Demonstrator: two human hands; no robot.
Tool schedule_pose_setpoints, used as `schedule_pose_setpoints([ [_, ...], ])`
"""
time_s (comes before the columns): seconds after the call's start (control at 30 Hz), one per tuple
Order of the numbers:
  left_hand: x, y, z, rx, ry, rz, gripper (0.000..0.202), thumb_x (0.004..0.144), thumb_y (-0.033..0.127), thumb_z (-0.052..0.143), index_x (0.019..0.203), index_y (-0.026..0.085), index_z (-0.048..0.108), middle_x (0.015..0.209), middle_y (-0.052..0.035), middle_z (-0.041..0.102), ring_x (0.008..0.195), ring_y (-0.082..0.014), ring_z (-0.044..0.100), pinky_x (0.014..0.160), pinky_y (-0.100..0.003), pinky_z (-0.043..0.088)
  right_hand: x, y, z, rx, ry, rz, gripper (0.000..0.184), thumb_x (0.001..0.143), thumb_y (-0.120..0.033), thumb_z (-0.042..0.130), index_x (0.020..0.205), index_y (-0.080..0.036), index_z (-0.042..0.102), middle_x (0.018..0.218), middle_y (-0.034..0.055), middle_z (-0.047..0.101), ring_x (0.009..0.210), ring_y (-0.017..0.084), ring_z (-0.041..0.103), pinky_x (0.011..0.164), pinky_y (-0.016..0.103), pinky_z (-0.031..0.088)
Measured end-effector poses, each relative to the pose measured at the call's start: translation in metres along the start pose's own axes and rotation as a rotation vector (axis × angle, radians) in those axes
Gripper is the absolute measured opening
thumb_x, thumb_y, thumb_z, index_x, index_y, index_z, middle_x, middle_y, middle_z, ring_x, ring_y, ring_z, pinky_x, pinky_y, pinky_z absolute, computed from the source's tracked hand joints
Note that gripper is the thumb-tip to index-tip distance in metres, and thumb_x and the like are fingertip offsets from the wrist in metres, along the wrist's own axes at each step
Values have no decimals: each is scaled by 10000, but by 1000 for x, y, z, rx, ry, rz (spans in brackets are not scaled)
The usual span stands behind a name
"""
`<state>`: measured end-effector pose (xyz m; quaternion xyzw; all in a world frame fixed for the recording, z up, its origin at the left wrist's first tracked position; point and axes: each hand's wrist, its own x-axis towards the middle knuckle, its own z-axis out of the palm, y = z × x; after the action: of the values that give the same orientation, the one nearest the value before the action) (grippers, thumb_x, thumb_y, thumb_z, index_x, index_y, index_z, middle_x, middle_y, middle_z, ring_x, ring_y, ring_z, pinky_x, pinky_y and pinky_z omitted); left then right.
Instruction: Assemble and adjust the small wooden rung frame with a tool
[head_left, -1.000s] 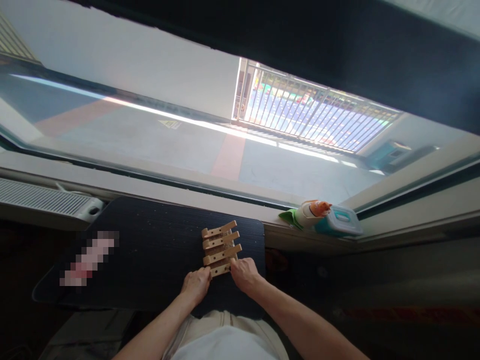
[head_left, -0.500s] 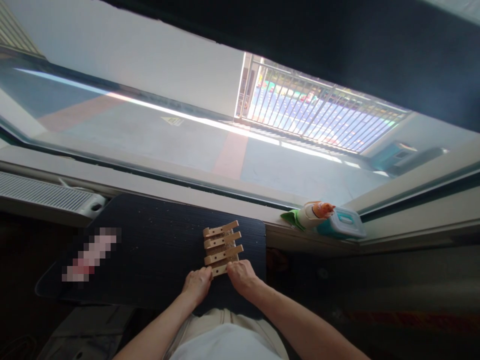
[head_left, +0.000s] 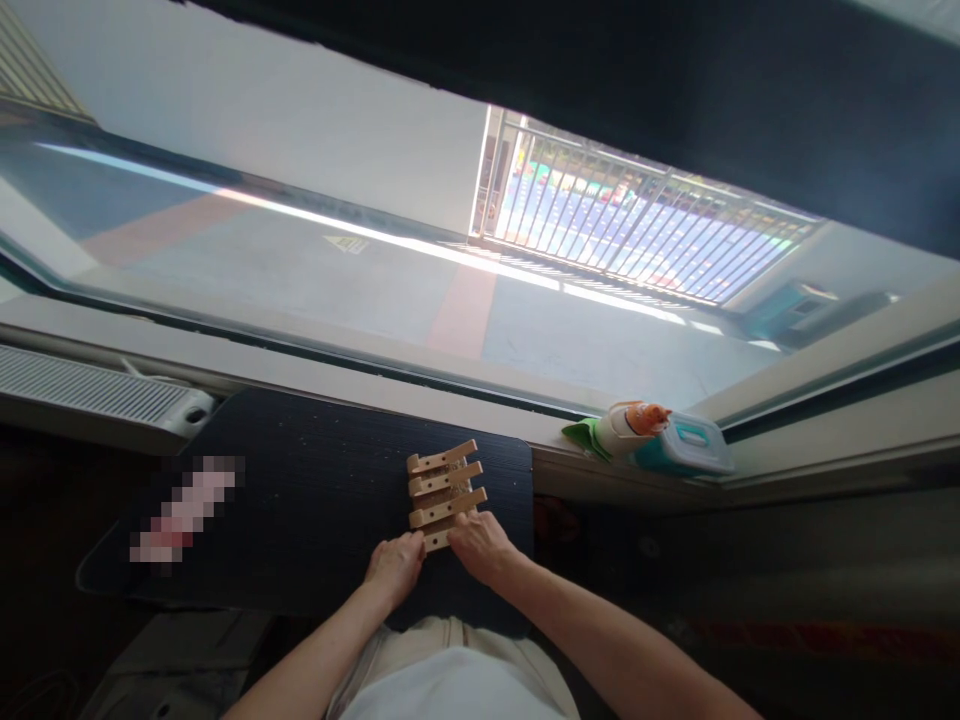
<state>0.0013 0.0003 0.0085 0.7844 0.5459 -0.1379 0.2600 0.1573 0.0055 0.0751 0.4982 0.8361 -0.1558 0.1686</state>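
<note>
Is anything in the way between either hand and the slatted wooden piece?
Nothing visible is. The left hand and right hand touch the slatted wooden piece at opposite ends of its nearest bar. The orange-tipped bottle and teal lidded box sit apart, off to the right.

Dark table [head_left: 322, 500] beside a broad daylit window [head_left: 300, 290], white radiator [head_left: 97, 390] at left, barred railing [head_left: 637, 222] outside.

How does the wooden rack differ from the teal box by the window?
The wooden rack is tan and slatted; the teal box has a pale lid. The left hand and right hand hold the rack, while neither touches the box.
</note>
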Motion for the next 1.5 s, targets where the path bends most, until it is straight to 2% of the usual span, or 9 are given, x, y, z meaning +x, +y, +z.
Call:
schedule_pose_setpoints([
  [0.17,1,0,3,-6,6,8,297,851,253,269,912,202,555,939,-52,641,875,-181,601,762,-316,401,3,-4,10,-27,3,-70,217,760,-43,417,776,-93,628,772,132,646,724,229,611,579,324,457],
  [0.43,0,3,-3,5,-17,2,292,839,251,284,936,197,554,946,-57,640,884,-184,598,774,-317,398,1,7,11,188,-31,232,206,820,-178,400,866,-142,597,830,100,673,778,211,634,649,299,463],
  [0.57,-1,3,-3,5,-8,4,303,841,256,278,937,194,558,944,-57,643,876,-193,604,755,-318,407,0,8,4,199,-38,274,218,832,-205,392,861,-147,601,846,109,674,802,211,632,666,303,465],
  [0.77,0,1,-3,-4,-21,-8,309,847,264,271,954,198,553,960,-58,637,894,-188,600,756,-304,410,2,5,-10,41,-53,137,222,775,-80,427,889,-128,611,838,125,661,785,224,625,627,318,469],
  [0.87,-1,2,-5,1,-26,-2,312,848,260,263,953,197,551,956,-62,634,885,-187,601,761,-307,411,0,3,-8,-6,-43,-6,206,764,-66,435,785,-119,633,819,134,652,775,233,618,606,323,466],
  [0.97,-1,2,-6,5,-37,8,290,832,241,289,945,200,553,946,-61,632,865,-190,603,762,-314,411,0,1,-3,-19,-45,-46,222,761,-46,418,793,-102,630,793,136,651,739,238,619,568,326,463],
  [1.13,-1,3,-6,-12,-37,11,283,817,226,308,947,201,559,944,-64,630,876,-193,596,782,-325,403,2,6,3,62,-58,42,239,761,-47,404,831,-110,625,828,122,664,773,215,627,610,296,470],
  [1.37,-2,3,-6,-26,-34,10,274,794,211,330,953,196,553,961,-66,624,900,-198,585,807,-345,394,0,18,8,139,-51,220,228,810,-255,428,805,-155,633,815,112,676,783,222,637,651,302,483],
  [1.5,-3,3,-7,-16,-34,0,275,783,195,339,954,201,555,964,-62,624,894,-190,586,795,-328,398,1,15,1,90,-81,237,205,804,-172,432,824,-139,634,791,121,672,768,226,637,617,307,485],
])
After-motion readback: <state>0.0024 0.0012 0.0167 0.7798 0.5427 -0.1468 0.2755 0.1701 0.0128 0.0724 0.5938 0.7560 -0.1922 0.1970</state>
